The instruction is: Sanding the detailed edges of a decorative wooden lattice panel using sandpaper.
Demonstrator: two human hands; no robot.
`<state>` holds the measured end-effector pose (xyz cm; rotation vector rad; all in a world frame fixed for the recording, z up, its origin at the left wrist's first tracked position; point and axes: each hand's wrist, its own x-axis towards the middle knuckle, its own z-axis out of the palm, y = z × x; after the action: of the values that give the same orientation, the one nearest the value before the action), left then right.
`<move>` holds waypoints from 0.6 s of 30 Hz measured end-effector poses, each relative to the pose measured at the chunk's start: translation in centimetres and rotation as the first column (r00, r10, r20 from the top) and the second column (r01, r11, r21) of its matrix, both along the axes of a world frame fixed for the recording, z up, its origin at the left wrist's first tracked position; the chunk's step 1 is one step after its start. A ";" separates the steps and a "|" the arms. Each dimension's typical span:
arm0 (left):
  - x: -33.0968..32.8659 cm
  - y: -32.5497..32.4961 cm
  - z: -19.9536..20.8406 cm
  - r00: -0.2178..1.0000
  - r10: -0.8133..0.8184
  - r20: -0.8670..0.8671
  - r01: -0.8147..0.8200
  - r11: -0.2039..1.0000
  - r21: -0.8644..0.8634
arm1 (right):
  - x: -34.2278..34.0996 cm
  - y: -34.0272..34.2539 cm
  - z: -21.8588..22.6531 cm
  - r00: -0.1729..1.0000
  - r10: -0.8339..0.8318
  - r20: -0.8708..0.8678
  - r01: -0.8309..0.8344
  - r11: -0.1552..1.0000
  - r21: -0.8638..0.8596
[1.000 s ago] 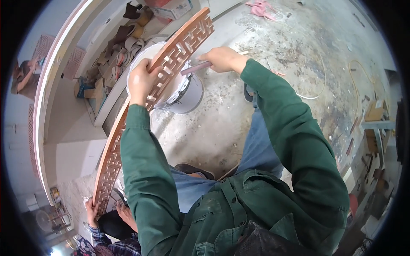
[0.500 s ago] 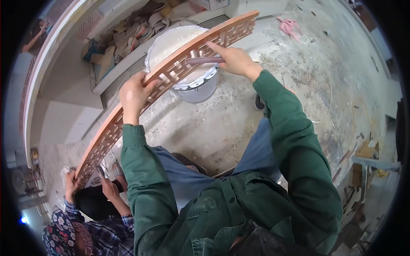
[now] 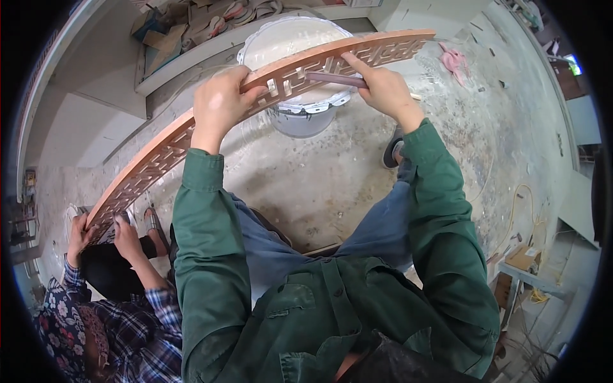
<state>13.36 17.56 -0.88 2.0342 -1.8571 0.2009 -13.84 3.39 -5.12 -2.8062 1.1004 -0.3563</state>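
Observation:
A long reddish wooden lattice strip [image 3: 288, 65], with cut-out fretwork along it, reaches from the far right down to the near left and looks bowed. My left hand [image 3: 220, 102] is closed around its upper edge near the middle, thumb on the near side. My right hand [image 3: 389, 92] grips a thin, flat purplish-brown stick [image 3: 337, 79], its tip at the fretwork openings. That hand's index finger rests against the strip. Behind the strip stands a tub with a pale round top [image 3: 281, 39], partly hidden by it.
At the lower left a co-worker in a plaid shirt [image 3: 137, 329] holds the strip's near end with both hands. Footwear and cardboard [image 3: 166, 41] fill a shelf at the back left. A pink cloth [image 3: 454, 64] lies on the stained floor, with a pale cord [image 3: 527, 198] at right.
In the picture, the strip's far end has shifted right and slightly down, and its near end left and up. Both my hands have moved right with it, the stick still in the right one.

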 end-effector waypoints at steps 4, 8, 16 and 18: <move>0.4 0.3 -0.1 1.000 0.004 -0.020 -0.004 1.000 -0.012 | 0.5 0.5 -0.2 1.000 -0.004 -0.010 0.004 1.000 0.022; 2.1 1.7 0.3 0.987 -0.071 -0.143 0.066 0.997 -0.039 | 0.3 0.5 0.2 0.999 -0.029 -0.030 0.031 0.999 0.040; 3.4 2.9 1.1 0.925 -0.046 -0.376 0.079 0.994 0.073 | 0.4 0.3 0.1 0.999 -0.005 0.039 0.003 0.999 0.050; 3.9 3.3 1.6 0.921 -0.013 -0.389 0.063 0.991 0.116 | 0.4 0.5 0.3 1.000 -0.003 0.029 0.002 0.999 0.043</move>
<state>17.23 20.82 0.68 1.9413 -1.6894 -0.3185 -13.44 3.90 -4.85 -2.7541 1.0922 -0.3678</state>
